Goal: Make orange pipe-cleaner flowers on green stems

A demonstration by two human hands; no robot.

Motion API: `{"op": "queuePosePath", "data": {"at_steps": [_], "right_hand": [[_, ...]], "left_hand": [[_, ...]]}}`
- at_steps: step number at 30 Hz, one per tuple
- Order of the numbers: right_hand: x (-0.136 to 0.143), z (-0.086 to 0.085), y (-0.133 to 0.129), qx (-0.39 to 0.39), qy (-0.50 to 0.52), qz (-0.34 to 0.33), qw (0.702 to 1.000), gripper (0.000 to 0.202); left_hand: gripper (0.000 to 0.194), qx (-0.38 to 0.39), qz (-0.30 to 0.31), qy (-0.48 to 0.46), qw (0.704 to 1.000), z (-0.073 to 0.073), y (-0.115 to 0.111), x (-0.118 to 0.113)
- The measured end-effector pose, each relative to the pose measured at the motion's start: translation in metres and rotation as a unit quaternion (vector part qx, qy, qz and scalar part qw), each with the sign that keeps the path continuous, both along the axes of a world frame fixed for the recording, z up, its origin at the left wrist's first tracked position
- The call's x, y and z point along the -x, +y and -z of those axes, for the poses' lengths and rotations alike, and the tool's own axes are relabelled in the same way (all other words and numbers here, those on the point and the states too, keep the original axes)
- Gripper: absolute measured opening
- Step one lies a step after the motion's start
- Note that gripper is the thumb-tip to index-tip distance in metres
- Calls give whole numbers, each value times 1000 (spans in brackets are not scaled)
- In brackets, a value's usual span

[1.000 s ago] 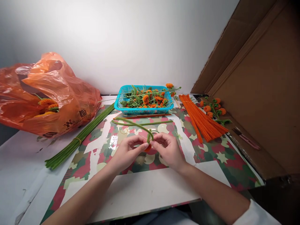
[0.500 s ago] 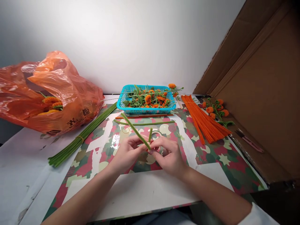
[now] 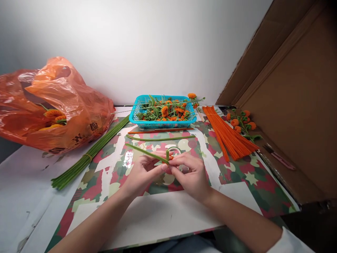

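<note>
Between both hands is a bent green fuzzy stem (image 3: 146, 152), its long end pointing up and left and its short end standing upright. My left hand (image 3: 144, 172) is closed, thumb and fingers pinching the stem near its bend. From the other side my right hand (image 3: 190, 174) pinches it too, fingertips almost touching those of the left. A bit of orange shows behind the fingertips, mostly hidden. Just behind the right fingers lies a white ring-shaped roll (image 3: 174, 149), partly covered.
A blue basket (image 3: 163, 124) holds orange flowers and green stems. Green stems (image 3: 92, 154) and an orange bag (image 3: 76, 109) lie left. Orange stems (image 3: 229, 135), a flower sprig (image 3: 235, 122) and a pink-handled tool (image 3: 283, 161) are right. Loose stems (image 3: 160, 138) lie before the basket.
The long end of the green stem has swung down to the left, and its short end looks lower and more upright. Both hands keep their pinch, nearly in place.
</note>
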State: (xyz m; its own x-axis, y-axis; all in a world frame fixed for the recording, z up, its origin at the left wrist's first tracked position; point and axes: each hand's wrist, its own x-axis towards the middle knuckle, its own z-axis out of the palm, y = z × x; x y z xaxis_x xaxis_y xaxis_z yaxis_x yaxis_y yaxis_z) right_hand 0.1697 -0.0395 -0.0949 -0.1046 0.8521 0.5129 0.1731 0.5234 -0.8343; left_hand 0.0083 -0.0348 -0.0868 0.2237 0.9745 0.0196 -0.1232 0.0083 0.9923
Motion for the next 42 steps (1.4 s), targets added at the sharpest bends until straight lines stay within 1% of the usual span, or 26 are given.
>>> {"op": "queuePosePath", "data": {"at_steps": [2, 5, 9, 12, 16, 20, 24, 26, 28, 29, 30, 32, 33, 34, 35, 36, 38, 40, 41, 42], "right_hand": [[0, 2, 0, -25, -17, 0, 1000, 15], [1, 5, 0, -50, -33, 13, 998, 16], [3, 8, 0, -45, -39, 57, 997, 14], [4, 9, 0, -45, -36, 54, 997, 13], [5, 12, 1, -55, -22, 50, 997, 14], [5, 15, 3, -67, -9, 51, 996, 15], [6, 17, 5, -82, -7, 53, 995, 16], [6, 15, 5, -82, -8, 56, 995, 16], [8, 13, 4, -66, -2, 53, 996, 14], [9, 11, 3, -45, 8, 50, 998, 12], [11, 10, 2, -11, 25, 45, 999, 10], [15, 8, 0, 96, 82, 26, 992, 7], [16, 7, -1, 164, 124, 10, 979, 8], [18, 6, -1, 235, 172, -11, 957, 11], [19, 5, -2, 305, 224, -37, 925, 15], [19, 4, -2, 370, 277, -64, 884, 17], [18, 1, -3, 478, 369, -131, 786, 20], [15, -2, -3, 549, 423, -205, 691, 18], [14, -3, -2, 572, 433, -238, 655, 16], [13, -4, -2, 586, 437, -259, 631, 15]], "left_hand": [[19, 8, -5, 13, 1000, 1, -1, 0], [19, 6, -40, 18, 999, 2, -2, -2], [19, -10, -76, -12, 997, 5, -4, -5], [20, -33, -93, -8, 995, 7, -6, -6], [21, -41, -88, -10, 995, 10, -7, -5], [17, -20, -89, -18, 996, 12, -7, -5], [18, 4, -90, -26, 996, 13, -5, -6], [19, 4, -93, -22, 995, 13, -5, -7], [18, -9, -104, -18, 994, 13, -6, -9], [16, -24, -112, -15, 993, 13, -7, -10], [13, -46, -123, -9, 991, 12, -7, -12], [6, -108, -149, 19, 983, 12, -9, -15], [4, -145, -160, 39, 976, 12, -10, -16], [6, -184, -168, 62, 966, 12, -10, -17], [9, -224, -176, 89, 954, 13, -11, -18], [11, -266, -183, 117, 939, 13, -11, -18], [18, -347, -194, 165, 903, 15, -12, -17], [23, -406, -194, 192, 872, 17, -12, -15], [24, -418, -193, 195, 866, 17, -12, -15], [23, -413, -192, 189, 870, 17, -12, -15]]}}
